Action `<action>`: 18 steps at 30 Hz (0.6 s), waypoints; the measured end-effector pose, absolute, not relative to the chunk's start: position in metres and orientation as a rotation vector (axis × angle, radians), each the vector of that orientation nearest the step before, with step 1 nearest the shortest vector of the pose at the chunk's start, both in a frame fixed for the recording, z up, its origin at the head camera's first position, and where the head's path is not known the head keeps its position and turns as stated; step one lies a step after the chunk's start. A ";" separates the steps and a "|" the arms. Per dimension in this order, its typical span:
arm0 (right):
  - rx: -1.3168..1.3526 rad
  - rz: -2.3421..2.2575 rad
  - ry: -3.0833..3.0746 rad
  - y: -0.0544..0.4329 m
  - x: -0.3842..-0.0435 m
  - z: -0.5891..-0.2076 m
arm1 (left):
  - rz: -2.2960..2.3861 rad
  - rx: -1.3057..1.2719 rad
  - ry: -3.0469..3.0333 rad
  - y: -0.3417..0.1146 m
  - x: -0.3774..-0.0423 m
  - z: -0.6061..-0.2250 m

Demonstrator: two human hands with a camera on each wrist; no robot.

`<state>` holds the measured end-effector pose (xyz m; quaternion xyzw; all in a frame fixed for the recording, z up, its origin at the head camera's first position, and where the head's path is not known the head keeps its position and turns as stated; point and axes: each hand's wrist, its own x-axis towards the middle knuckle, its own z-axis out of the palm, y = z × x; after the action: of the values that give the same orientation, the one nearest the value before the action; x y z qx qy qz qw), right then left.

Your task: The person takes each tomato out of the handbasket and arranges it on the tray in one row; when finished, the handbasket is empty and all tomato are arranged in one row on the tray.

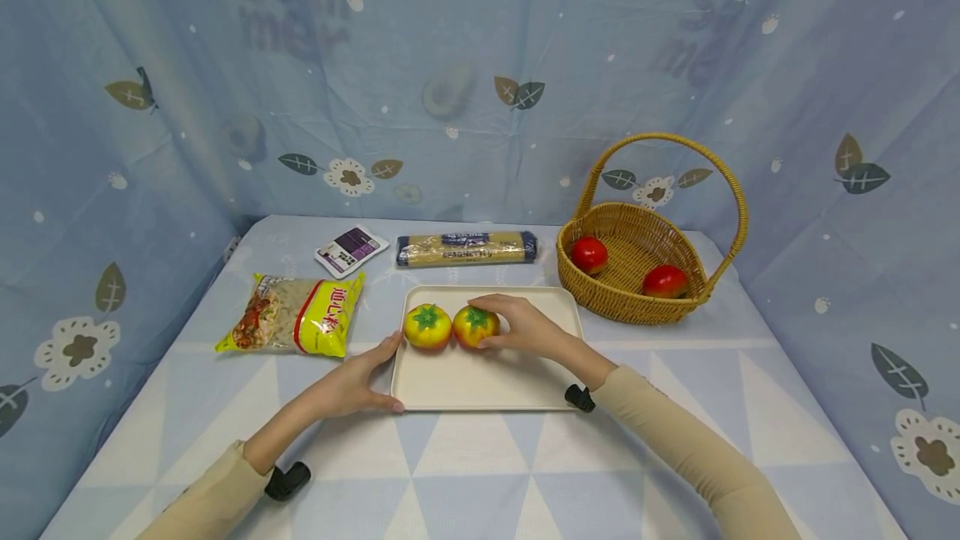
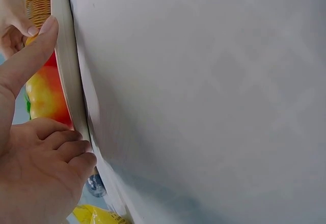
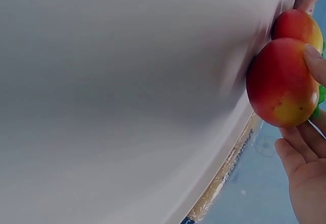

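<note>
My right hand (image 1: 525, 327) holds a yellow-and-red tomato (image 3: 280, 81) with a green leafy top, thumb on one side and fingers on the other. It sits on the left half of a cream rectangular tray (image 1: 487, 386). Just left of it, close beside it, is a second such tomato (image 1: 427, 327). At the tray's left edge my left hand (image 1: 352, 382) is spread, its thumb by the front corner and its fingertips farther back. In the left wrist view, the fingers (image 2: 76, 150) of that hand touch the tray rim.
A wicker basket (image 1: 600, 297) with a tall handle stands at the back right, holding two red fruits (image 1: 589, 255). Behind the tray lies a spaghetti pack (image 1: 467, 249). A yellow-ended pasta bag (image 1: 292, 315) and a white-and-purple pouch (image 1: 351, 251) lie at the left. Patterned curtains enclose the table.
</note>
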<state>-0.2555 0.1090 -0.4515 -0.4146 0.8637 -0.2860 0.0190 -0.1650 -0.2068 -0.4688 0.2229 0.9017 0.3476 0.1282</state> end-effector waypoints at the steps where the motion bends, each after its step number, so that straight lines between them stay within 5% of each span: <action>1: -1.287 -0.888 2.682 0.109 -0.255 -0.451 | 1.010 0.650 2.623 -0.207 -0.165 -0.469; 18: -1.290 -0.923 2.684 0.111 -0.252 -0.450 | 1.008 0.623 2.615 -0.206 -0.164 -0.467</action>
<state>-0.2525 0.1113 -0.4500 -0.4137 0.8608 -0.2962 0.0120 -0.1644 -0.2060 -0.4674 0.2148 0.9026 0.3480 0.1347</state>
